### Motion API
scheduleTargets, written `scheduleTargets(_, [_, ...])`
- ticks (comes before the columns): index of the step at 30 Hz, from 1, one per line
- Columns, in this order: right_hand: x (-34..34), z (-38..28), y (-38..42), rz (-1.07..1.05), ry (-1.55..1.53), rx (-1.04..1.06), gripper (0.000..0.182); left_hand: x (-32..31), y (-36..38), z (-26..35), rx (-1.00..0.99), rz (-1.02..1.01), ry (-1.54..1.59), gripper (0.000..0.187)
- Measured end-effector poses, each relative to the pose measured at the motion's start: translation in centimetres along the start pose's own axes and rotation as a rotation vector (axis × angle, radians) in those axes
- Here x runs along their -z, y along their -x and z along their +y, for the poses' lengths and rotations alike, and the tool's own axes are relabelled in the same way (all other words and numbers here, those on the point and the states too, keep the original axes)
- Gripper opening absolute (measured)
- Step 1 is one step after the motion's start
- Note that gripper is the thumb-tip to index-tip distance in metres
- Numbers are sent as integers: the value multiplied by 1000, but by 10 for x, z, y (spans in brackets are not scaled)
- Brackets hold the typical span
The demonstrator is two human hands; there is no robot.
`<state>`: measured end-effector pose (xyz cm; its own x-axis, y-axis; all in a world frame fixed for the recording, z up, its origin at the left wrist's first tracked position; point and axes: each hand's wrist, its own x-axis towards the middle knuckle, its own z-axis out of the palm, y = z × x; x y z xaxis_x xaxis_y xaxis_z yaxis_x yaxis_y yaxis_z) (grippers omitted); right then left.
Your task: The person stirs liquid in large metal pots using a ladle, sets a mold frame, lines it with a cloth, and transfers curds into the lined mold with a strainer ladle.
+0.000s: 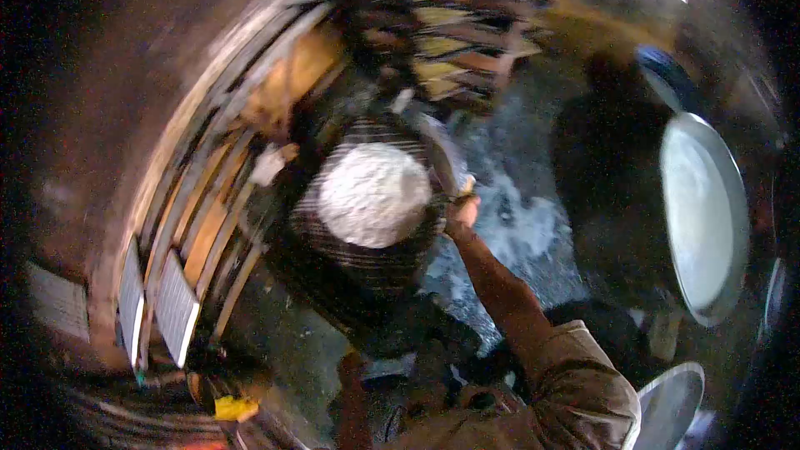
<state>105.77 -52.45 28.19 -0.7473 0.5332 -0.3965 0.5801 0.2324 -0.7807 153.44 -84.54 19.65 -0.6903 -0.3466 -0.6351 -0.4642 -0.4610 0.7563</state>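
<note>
A rounded white mound with a lumpy surface [375, 194] sits on a dark, ribbed round base [367, 271] in front of me. I cannot make out what the white stuff is. Just right of the mound, my right hand [463, 212] is closed at the lower end of a curved grey metal-looking piece [447, 154], which is blurred. My left hand [352, 364] is low, close to my body, dark and smeared, so its fingers do not show clearly.
A wide metal pan of white liquid [704, 217] stands at right, below a blue-rimmed vessel [667, 75]. Another metal pan [673, 408] is at lower right. Wooden slats [212, 208] line the left; stacked wood [467, 50] stands behind. White splashes [521, 221] mark the floor.
</note>
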Motion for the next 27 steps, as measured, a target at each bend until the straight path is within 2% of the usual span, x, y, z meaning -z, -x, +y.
scheduleTargets(1, [44,11,8,38,-142,228,50,-13,-20,5,-89,-112,40,42])
scheduleTargets(2, [105,23,26,43,-278,320,45,-29,-37,5,-149,-377,245,42])
scheduleTargets(3, [169,22,51,53,-408,428,40,-54,-54,4,-86,-760,602,42])
scheduleTargets(4, [236,26,82,61,-450,470,38,-87,-65,4,159,-1102,831,41])
scheduleTargets(5, [303,41,117,82,-490,499,36,-132,-70,5,413,-1267,803,41])
scheduleTargets(7, [402,80,160,51,-458,383,33,-233,-73,16,984,-1495,641,41])
scheduleTargets(8, [435,113,184,199,-430,461,32,-283,-3,25,283,-1115,57,44])
scheduleTargets(9, [472,136,212,148,-346,250,37,-339,75,39,-19,-574,-763,46])
scheduleTargets(11, [510,219,240,307,-205,95,43,-415,57,-7,322,-879,-783,44])
scheduleTargets(12, [525,259,274,389,-232,87,45,-442,112,-24,177,-959,-864,44])
scheduleTargets(13, [544,276,307,397,-233,-44,43,-467,168,-31,27,-1034,-926,44])
scheduleTargets(14, [546,314,332,477,-237,-186,38,-483,191,-44,17,-1129,-961,45])
scheduleTargets(15, [531,389,344,430,-346,-322,27,-496,210,-52,3,-1219,-991,46])
scheduleTargets(16, [536,425,360,522,-343,-347,20,-516,236,-59,-44,-1233,-1115,52])
scheduleTargets(17, [586,462,376,590,-528,-561,19,-553,288,-80,-21,-1204,-1187,53])
scheduleTargets(18, [620,504,377,677,-629,-680,19,-578,317,-108,-1,-1163,-1224,55])
scheduleTargets(19, [635,542,387,679,-539,-678,15,-584,337,-125,14,-1122,-1258,56])
scheduleTargets(20, [624,610,385,743,-469,-836,12,-591,347,-137,34,-1083,-1289,57])
scheduleTargets(21, [631,629,384,806,-407,-846,13,-597,351,-148,48,-1044,-1317,59])
scheduleTargets(22, [637,649,382,864,-344,-855,14,-586,331,-162,39,-1043,-1201,62])
scheduleTargets(23, [612,729,369,819,-244,-1012,20,-564,294,-177,27,-1040,-1084,66])
scheduleTargets(24, [611,752,355,926,-171,-1063,24,-550,268,-192,19,-1039,-969,69])
scheduleTargets(25, [612,770,339,1021,-97,-1113,27,-547,265,-196,-141,-851,-1074,69])
scheduleTargets(27, [619,793,306,1001,-109,-1242,37,-551,273,-187,-112,-980,-1099,66])
